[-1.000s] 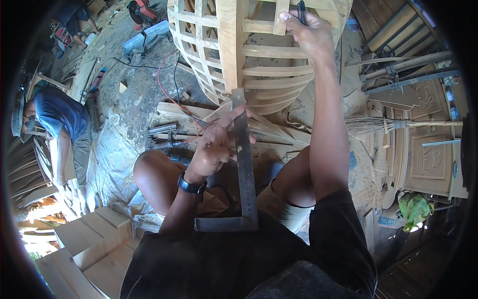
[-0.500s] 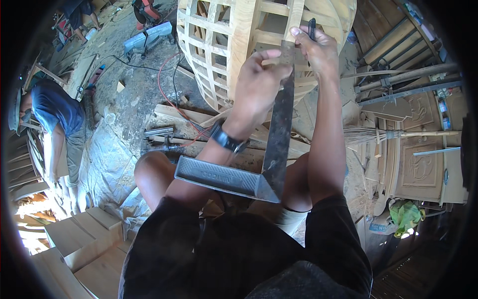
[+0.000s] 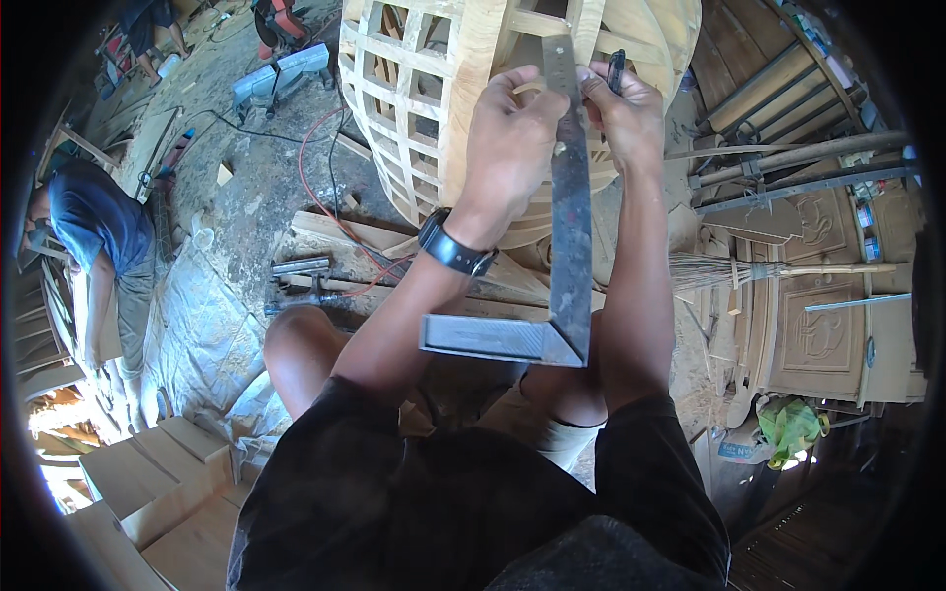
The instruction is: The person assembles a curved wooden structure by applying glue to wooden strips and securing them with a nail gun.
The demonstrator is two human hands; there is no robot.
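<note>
Ok so L hand (image 3: 512, 138) has its fingers pinched on the metal square (image 3: 571, 227), gripping the blade near its upper end, by the L edge. Square's up in the air in front of the person's lap, blade running approx. upright, w/ the thick stock (image 3: 488, 337) at the bottom pointing left, over the L forearm side. Top end of the blade is in front of the ribbed wooden frame (image 3: 399, 94); can't tell if it's actually touching the wood.

R hand (image 3: 631, 118) is just to the right of the blade, fingers curled w/ a black pen (image 3: 616, 71) sticking up out of them. Thumb's v. close to the blade edge, contact unclear tbh. A pale wood strip (image 3: 587, 28) on the frame runs down behind that spot.

Black watch (image 3: 458, 248) on the L wrist. On the floor (image 3: 286, 158), left of the frame: red cable (image 3: 328, 212) + a red-and-grey power tool (image 3: 281, 79). Co-worker in a blue shirt (image 3: 101, 212) is bent over far left. Over right: broom (image 3: 724, 269), carved wood panels (image 3: 818, 330), green plastic bag (image 3: 788, 430) nearer the bottom.
</note>
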